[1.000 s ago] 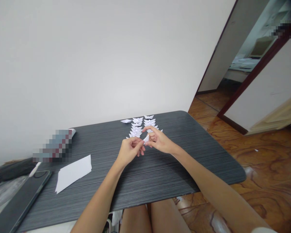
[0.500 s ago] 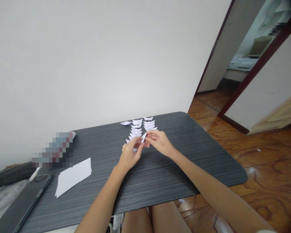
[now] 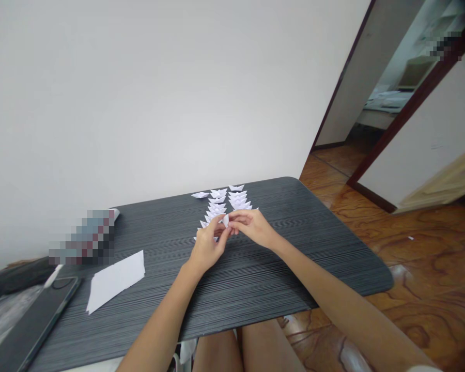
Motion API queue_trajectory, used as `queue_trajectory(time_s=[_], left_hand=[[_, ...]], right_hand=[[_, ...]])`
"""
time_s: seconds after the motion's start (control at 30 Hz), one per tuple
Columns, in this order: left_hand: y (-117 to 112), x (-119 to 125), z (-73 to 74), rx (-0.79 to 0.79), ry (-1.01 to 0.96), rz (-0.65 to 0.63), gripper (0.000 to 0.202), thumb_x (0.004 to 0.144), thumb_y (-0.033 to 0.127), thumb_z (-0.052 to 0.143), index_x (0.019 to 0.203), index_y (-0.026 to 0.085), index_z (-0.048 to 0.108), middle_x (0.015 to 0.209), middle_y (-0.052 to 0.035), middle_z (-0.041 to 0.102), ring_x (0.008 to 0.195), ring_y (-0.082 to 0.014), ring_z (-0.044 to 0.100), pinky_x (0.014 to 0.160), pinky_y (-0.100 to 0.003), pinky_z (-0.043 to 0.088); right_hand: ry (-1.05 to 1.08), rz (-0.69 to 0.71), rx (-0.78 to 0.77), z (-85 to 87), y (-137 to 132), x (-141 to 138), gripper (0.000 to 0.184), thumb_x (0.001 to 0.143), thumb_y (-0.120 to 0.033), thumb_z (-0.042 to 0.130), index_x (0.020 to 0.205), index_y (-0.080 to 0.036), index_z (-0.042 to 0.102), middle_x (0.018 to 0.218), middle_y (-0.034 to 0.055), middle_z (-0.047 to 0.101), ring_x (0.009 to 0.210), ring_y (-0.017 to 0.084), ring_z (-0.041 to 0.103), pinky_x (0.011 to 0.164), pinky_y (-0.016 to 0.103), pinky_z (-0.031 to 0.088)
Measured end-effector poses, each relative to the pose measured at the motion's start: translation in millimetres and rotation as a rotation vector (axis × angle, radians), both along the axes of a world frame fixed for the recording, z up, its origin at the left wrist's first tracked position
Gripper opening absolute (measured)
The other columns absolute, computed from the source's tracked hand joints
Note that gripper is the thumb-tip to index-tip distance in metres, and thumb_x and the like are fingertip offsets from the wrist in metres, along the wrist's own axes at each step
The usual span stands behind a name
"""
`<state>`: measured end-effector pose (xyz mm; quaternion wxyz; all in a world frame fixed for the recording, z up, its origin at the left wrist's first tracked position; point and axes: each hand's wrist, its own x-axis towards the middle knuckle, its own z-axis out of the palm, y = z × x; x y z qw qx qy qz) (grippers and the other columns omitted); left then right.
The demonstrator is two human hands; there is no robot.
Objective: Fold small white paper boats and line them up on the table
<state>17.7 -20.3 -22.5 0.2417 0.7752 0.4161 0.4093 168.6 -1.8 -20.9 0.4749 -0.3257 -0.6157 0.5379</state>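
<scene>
Between the fingertips of both hands is a small folded piece of white paper (image 3: 226,221), held above the dark table. My left hand (image 3: 209,242) pinches it from the left, and my right hand (image 3: 251,226) grips it from the right. Much of the paper is covered by the fingers. Just behind the hands, several white paper boats (image 3: 217,207) stand in a left column, partly hidden by my left hand. A second column of paper boats (image 3: 238,198) runs beside it, its near end behind my right hand.
A stack of blank white paper (image 3: 116,280) lies on the dark wood-grained table (image 3: 166,289) at the left. Farther left are a dark flat device (image 3: 42,325) and a blurred-out packet (image 3: 89,235). A white wall (image 3: 158,103) borders the table's far edge.
The folded paper has turned more upright and shifted slightly left between my fingers. My right hand's fingers have moved a little left with it. The boats and paper stack stay put.
</scene>
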Motion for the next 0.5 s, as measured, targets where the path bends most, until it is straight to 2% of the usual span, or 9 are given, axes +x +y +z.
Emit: queue_trajectory(time_s=[0.33, 0.5], left_hand=[[-2.0, 0.8, 0.1, -0.037, -0.034, -0.017, 0.03, 0.079, 0.026, 0.045, 0.106, 0.013, 0.045, 0.075, -0.0065, 0.066, 0.069, -0.0153, 0.064, 0.067, -0.026, 0.052], [-1.7, 0.1, -1.2, -0.053, -0.07, -0.028, 0.03, 0.079, 0.026, 0.046, 0.106, 0.014, 0.045, 0.074, -0.0052, 0.065, 0.067, -0.0148, 0.064, 0.067, -0.025, 0.052]], right_hand=[[-0.04, -0.017, 0.044, -1.1, 1.2, 0.0, 0.017, 0.067, -0.027, 0.062, 0.076, -0.013, 0.062, 0.062, 0.0004, 0.06, 0.055, 0.01, 0.056, 0.058, 0.025, 0.049], [-0.062, -0.009, 0.07, -2.1, 1.7, 1.1, 0.021, 0.068, -0.029, 0.061, 0.08, -0.012, 0.063, 0.066, 0.0022, 0.061, 0.057, 0.011, 0.057, 0.059, 0.026, 0.049]])
